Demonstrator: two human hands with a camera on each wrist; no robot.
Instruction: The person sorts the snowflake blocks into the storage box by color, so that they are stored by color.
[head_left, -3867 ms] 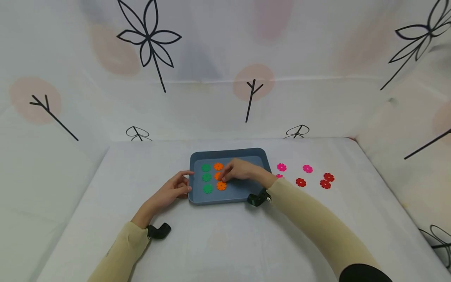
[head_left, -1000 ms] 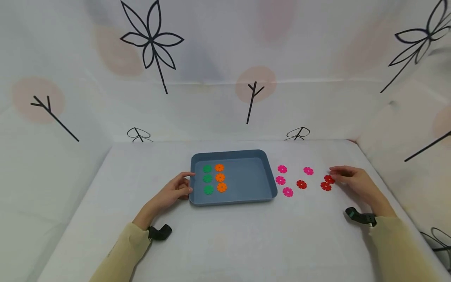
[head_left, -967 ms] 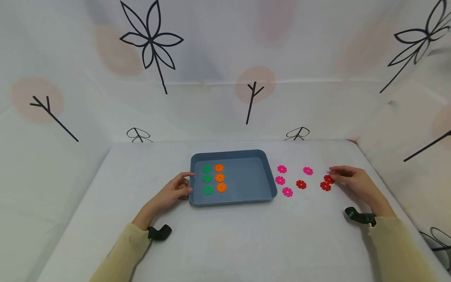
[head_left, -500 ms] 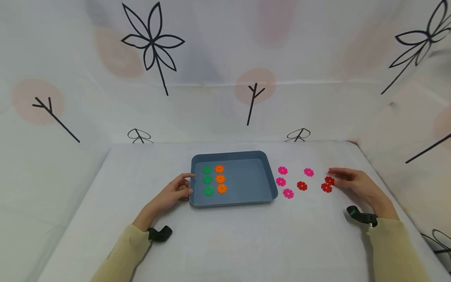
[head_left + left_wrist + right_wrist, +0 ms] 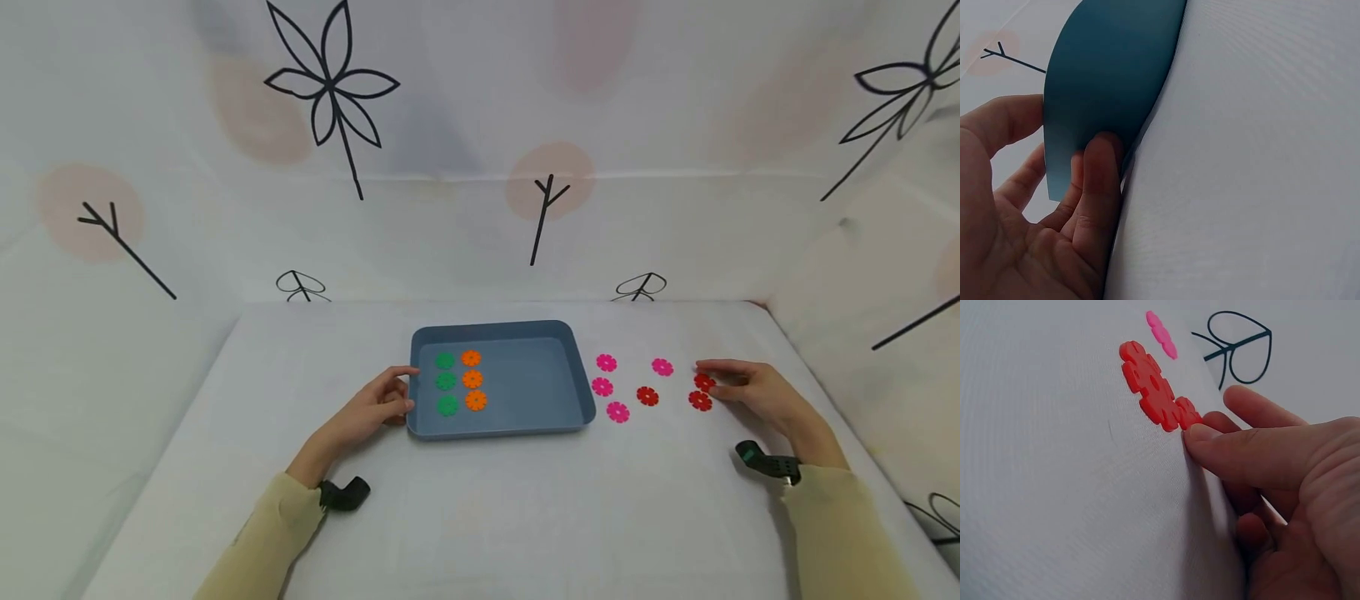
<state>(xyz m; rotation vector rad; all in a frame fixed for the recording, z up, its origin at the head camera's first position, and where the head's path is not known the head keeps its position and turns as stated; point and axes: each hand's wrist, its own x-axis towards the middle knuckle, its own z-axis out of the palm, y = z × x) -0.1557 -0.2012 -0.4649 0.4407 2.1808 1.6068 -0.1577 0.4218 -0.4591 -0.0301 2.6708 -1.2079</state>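
In the head view my left hand point(image 5: 375, 406) holds the left end of the blue-grey tray point(image 5: 525, 432); the left wrist view has its thumb on the outer wall and a finger at the rim. Inside the tray lie a column of green notched discs point(image 5: 446, 381) and a column of orange ones point(image 5: 472, 379). Off to the right, my right hand point(image 5: 768, 398) pinches the edge of a red notched disc point(image 5: 703, 381) with thumb and index finger. Another red disc point(image 5: 1155, 387) lies right beside it, large in the right wrist view.
Between the tray and my right hand, a third red disc point(image 5: 647, 396) and several pink discs point(image 5: 606, 362) lie on the white cloth point(image 5: 525, 517). A patterned cloth wall point(image 5: 450, 233) rises behind the table's far edge.
My right hand has left the orange discs in the tray and moved right to the red discs. Lately its fingers have closed in on the upper red disc. My left hand stays at the tray.
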